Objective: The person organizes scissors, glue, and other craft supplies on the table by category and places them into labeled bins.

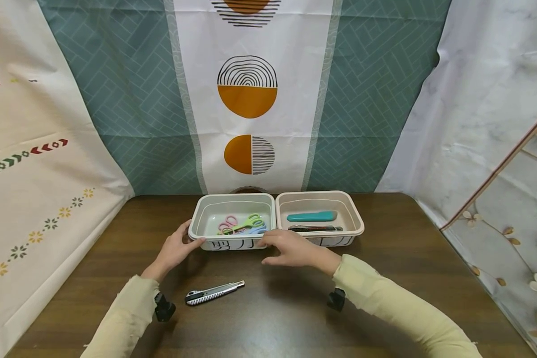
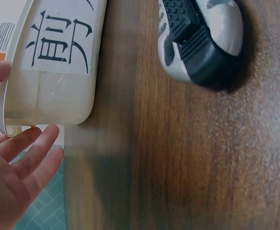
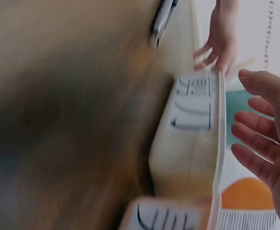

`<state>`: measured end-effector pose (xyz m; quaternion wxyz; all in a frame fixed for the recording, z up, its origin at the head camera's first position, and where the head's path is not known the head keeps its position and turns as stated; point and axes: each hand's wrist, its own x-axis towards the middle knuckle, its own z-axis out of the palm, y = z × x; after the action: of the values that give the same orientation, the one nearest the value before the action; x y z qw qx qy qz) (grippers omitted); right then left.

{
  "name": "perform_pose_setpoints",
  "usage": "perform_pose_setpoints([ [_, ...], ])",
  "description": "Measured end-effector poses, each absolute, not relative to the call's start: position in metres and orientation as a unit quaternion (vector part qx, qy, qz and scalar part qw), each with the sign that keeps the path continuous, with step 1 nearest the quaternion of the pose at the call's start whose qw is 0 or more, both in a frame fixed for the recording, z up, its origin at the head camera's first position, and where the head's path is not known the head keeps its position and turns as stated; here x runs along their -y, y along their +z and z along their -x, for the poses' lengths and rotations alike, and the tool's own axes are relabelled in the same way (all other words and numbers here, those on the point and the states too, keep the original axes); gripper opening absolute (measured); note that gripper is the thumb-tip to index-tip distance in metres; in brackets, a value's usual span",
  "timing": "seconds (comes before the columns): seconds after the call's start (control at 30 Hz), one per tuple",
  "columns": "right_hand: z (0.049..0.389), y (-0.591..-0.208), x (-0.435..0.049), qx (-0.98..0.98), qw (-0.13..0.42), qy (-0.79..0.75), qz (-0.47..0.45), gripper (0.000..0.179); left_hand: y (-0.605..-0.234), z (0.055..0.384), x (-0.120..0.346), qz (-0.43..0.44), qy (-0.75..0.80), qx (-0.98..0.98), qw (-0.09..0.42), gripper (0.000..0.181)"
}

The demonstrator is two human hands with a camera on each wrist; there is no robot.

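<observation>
At the left sits a pale grey-white plastic bin [image 1: 234,242] with a character label on its front. Inside lie several small scissors [image 1: 250,222] with pink, green and blue handles. My left hand [image 1: 174,248] holds this bin's near left corner, thumb at the front rim and fingers along the end. Over its near right corner hovers my right hand [image 1: 291,248], its fingers spread and loosely bent in the right wrist view, gripping nothing. A grey-and-black box cutter [image 1: 215,293] lies on the table in front of the bin, nearer the left forearm.
Against the first bin's right side stands a pale pink bin [image 1: 358,226], also labelled. It holds a teal cutter [image 1: 312,216] and a slim black-and-red cutter [image 1: 315,228]. The brown wooden table [image 1: 268,328] ends behind the bins at a patterned cloth [image 1: 250,149].
</observation>
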<state>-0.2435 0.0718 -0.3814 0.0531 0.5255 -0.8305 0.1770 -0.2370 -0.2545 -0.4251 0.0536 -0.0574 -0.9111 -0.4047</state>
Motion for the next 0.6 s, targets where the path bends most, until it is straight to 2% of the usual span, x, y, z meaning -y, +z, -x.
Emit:
perform_pose_setpoints([
  [0.37,0.235,-0.409,-0.028,0.821,-0.023,0.204,-0.532,0.041,-0.422,0.237,0.252,0.065,-0.401,0.911,0.071,0.071],
  [0.6,0.234,-0.422,-0.005,0.828,-0.057,0.207,-0.518,0.036,-0.423,0.237,0.254,0.055,-0.398,0.914,0.054,0.071],
])
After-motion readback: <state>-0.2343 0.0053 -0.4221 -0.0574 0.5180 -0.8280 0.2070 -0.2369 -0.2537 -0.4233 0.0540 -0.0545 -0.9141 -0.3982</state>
